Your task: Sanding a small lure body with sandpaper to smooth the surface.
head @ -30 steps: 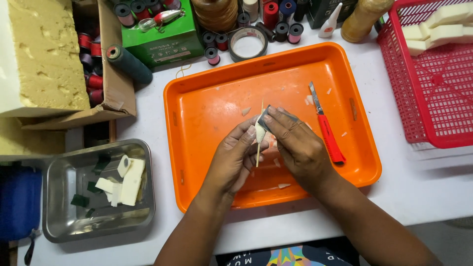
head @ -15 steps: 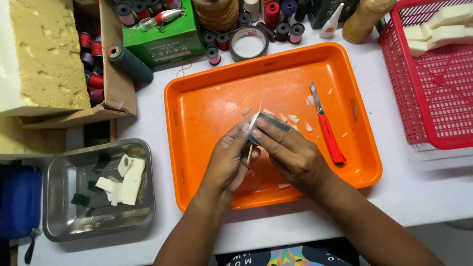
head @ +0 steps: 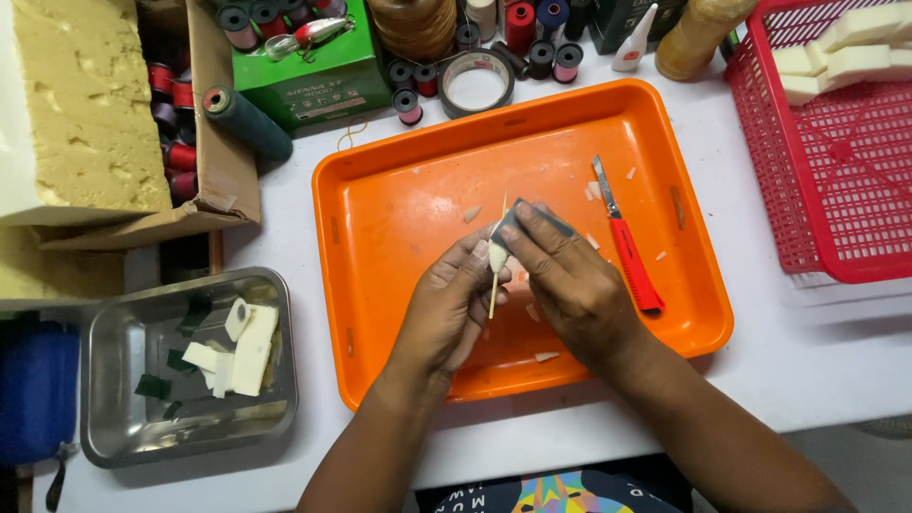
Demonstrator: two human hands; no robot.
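- Holding stick (head: 494, 285) w/ small white piece (head: 497, 255): L hand (head: 446, 309) pinched shut on it, over orange tray (head: 399, 218).
- R hand (head: 575, 285) closed on dark pad (head: 525, 217), pressed to piece.
- Red knife (head: 627, 252) lies in tray, just R of R hand.

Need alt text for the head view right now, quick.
Over an orange tray, the left hand pinches a small white piece on a thin stick while the right hand presses a dark pad against it. A red-handled knife lies in the tray.
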